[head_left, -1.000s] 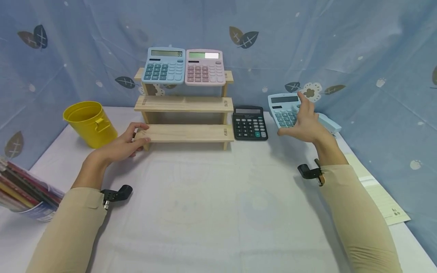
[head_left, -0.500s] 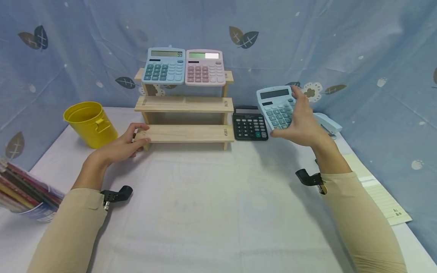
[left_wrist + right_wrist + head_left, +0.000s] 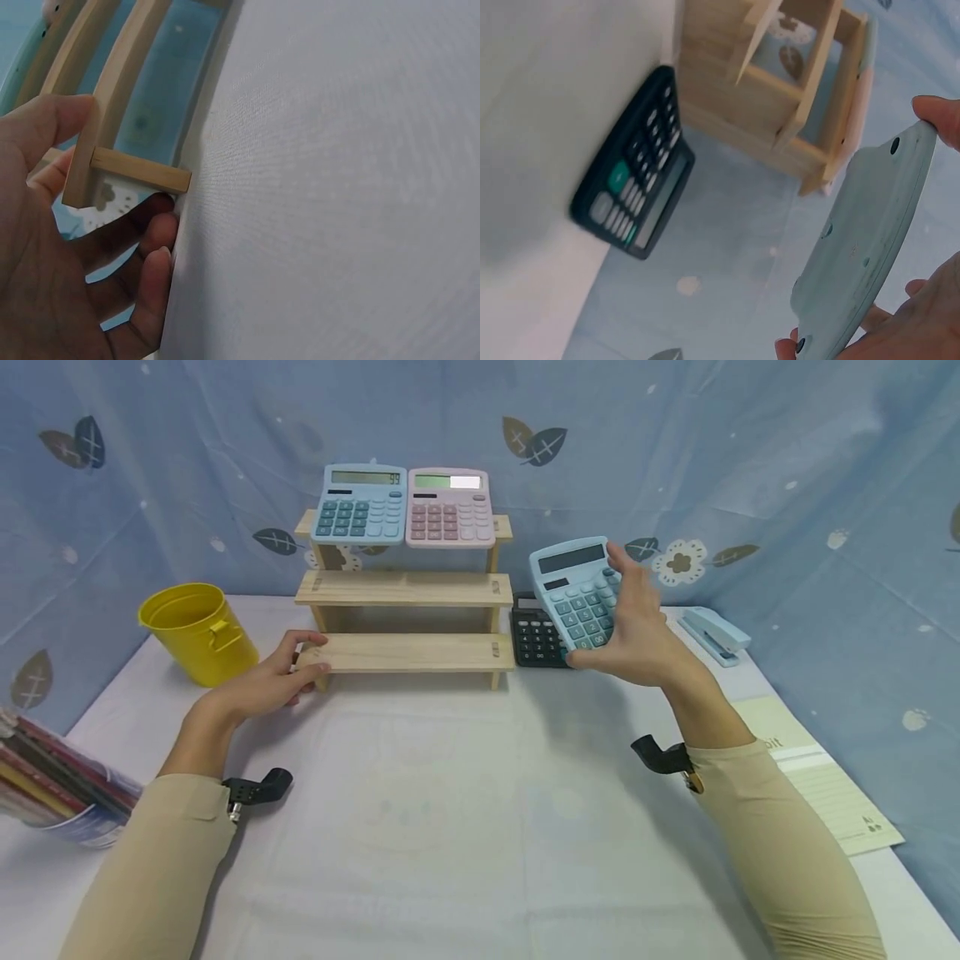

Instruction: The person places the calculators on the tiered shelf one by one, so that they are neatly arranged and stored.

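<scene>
My left hand [image 3: 255,692] pinches the left end of the lowest board of a three-step wooden shelf rack [image 3: 412,652]. In the left wrist view the thumb and index finger lie at the board's end [image 3: 84,161]. My right hand [image 3: 647,647] holds a light blue calculator [image 3: 573,597] by its right side, raised and tilted, keys towards the head camera. Its pale underside [image 3: 862,240] faces the right wrist view. Behind it, partly covered, lies a black calculator [image 3: 534,639] beside the rack. Another blue calculator [image 3: 362,506] and a pink calculator [image 3: 450,510] lean side by side on the top step.
A yellow bucket [image 3: 198,639] stands left of the rack. Nearer on the left is a cup [image 3: 90,828] of colored pencils. On the right lie a light blue stapler [image 3: 716,633] and a paper pad [image 3: 840,797]. A blue patterned cloth [image 3: 705,460] hangs behind the table.
My right hand has lifted the light blue calculator from beside the stapler and carried it left, tilting it, until it overlaps the black calculator. The left hand stays on the rack.
</scene>
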Motion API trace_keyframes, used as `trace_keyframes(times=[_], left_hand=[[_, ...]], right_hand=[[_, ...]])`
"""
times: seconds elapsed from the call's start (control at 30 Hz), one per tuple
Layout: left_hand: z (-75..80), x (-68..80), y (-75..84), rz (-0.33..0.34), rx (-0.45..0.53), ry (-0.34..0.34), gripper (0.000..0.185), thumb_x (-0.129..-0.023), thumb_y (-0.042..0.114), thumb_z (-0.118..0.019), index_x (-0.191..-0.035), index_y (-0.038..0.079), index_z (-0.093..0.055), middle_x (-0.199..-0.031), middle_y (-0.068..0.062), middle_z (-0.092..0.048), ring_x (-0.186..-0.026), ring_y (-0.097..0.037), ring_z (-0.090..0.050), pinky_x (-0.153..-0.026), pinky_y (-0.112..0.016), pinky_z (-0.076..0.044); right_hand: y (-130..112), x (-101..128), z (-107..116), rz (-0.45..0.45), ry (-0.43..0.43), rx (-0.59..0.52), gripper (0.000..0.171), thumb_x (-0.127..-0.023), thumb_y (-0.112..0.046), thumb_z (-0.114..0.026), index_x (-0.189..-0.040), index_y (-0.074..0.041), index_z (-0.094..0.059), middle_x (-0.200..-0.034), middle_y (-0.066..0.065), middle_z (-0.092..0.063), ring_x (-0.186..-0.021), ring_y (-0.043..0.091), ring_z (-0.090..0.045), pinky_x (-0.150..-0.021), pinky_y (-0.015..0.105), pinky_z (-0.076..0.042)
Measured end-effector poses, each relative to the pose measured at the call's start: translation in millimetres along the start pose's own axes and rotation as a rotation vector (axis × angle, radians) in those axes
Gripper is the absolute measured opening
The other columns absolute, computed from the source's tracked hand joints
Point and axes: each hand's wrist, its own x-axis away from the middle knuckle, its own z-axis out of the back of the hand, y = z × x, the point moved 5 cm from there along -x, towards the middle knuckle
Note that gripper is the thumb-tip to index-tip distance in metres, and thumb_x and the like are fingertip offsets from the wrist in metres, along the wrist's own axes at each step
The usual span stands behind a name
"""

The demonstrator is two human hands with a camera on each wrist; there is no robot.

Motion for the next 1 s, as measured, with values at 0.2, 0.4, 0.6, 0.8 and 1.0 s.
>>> trace_keyframes(times=[0.2,0.4,0.6,0.8,1.0], left_hand=[[1.9,-1.3,4.0,-0.006,0.004,0.015,0.062,-0.106,0.056,-0.044,-0.155,0.035,-0.011,-0.108,-0.017,-0.046,-0.089,-0.029,-0.049,-0.081,-0.042,-0.036],[1.9,-0.6,6.2,0.000,0.004,0.012,0.063,-0.106,0.057,-0.044,-0.155,0.035,-0.011,-0.106,-0.016,-0.047,-0.089,-0.028,-0.049,-0.083,-0.043,-0.035],[1.2,0.3,5.2,0.004,-0.006,0.014,0.063,-0.105,0.057,-0.044,-0.154,0.035,-0.011,-0.109,-0.016,-0.047,-0.091,-0.029,-0.050,-0.083,-0.043,-0.035],[-0.5,-0.5,2.7,0.007,0.003,0.008,0.064,-0.105,0.057,-0.044,-0.155,0.035,-0.011,-0.102,-0.015,-0.047,-0.087,-0.029,-0.049,-0.082,-0.043,-0.034],[-0.5,0.9,0.8,0.009,-0.006,0.012,0.064,-0.106,0.057,-0.044,-0.155,0.035,-0.011,-0.107,-0.016,-0.048,-0.092,-0.029,-0.050,-0.082,-0.043,-0.036]], right_hand=[[-18,-4,-6,0.095,-0.015,-0.028,0.134,-0.065,-0.023,-0.091,-0.163,-0.026,0.000,-0.165,0.014,-0.009,-0.145,0.040,-0.015,-0.110,0.071,-0.018],[-32,-8,-19,0.137,-0.047,-0.024,0.136,-0.062,-0.024,-0.093,-0.162,-0.025,-0.001,-0.162,0.013,-0.013,-0.137,0.036,-0.020,-0.106,0.063,-0.023],[-43,-10,-33,0.155,-0.099,0.001,0.135,-0.063,-0.030,-0.091,-0.162,-0.029,0.001,-0.162,0.013,-0.015,-0.140,0.035,-0.019,-0.107,0.064,-0.020],[-51,-12,-44,0.177,-0.142,-0.027,0.133,-0.063,-0.031,-0.089,-0.161,-0.028,0.000,-0.163,0.012,-0.014,-0.138,0.035,-0.021,-0.104,0.061,-0.021],[-62,-15,-54,0.213,-0.166,-0.006,0.133,-0.063,-0.034,-0.090,-0.162,-0.026,-0.001,-0.161,0.015,-0.019,-0.137,0.036,-0.024,-0.105,0.061,-0.023]])
